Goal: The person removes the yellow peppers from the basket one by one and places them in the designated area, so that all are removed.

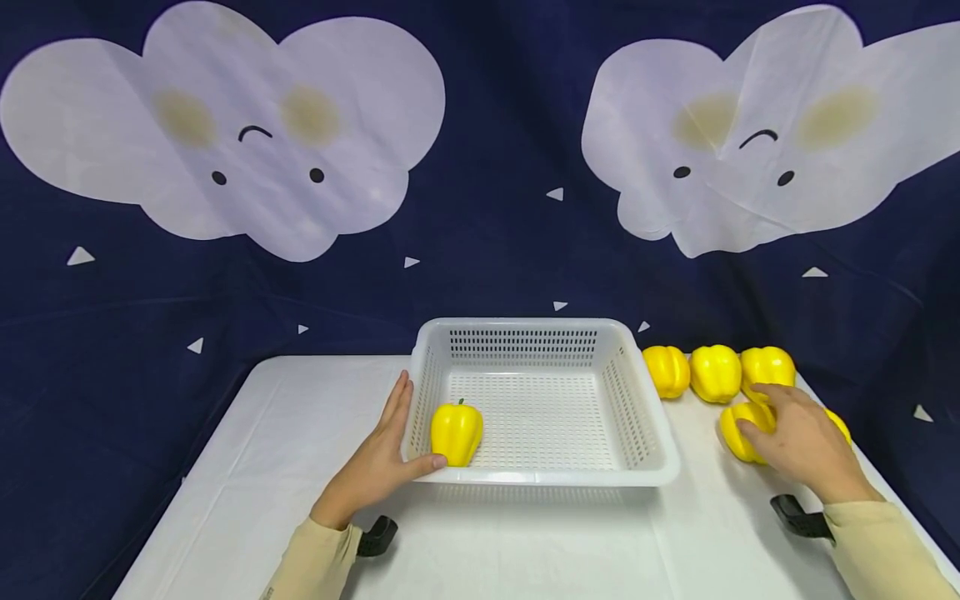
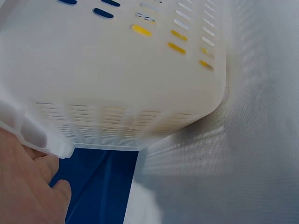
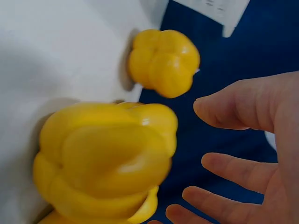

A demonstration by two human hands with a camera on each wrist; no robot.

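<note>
A yellow bell pepper (image 1: 457, 433) with a green stem stands in the front left corner of a white perforated plastic basket (image 1: 547, 477). My left hand (image 1: 378, 462) rests at that corner, its thumb along the front rim and its straight fingers along the left side. On the right, my right hand (image 1: 798, 433) reaches over a yellow pepper (image 1: 738, 429). In the right wrist view the fingers (image 3: 233, 168) are spread beside a large yellow pepper (image 3: 107, 154), with a gap between. Another pepper (image 1: 837, 425) is partly hidden behind this hand.
Behind the right hand stands a row of three yellow peppers, the nearest to the basket being one pepper (image 1: 666, 372) by its right wall. A white cloth covers the table (image 1: 525, 550). A dark blue curtain (image 1: 510, 208) with white clouds hangs behind.
</note>
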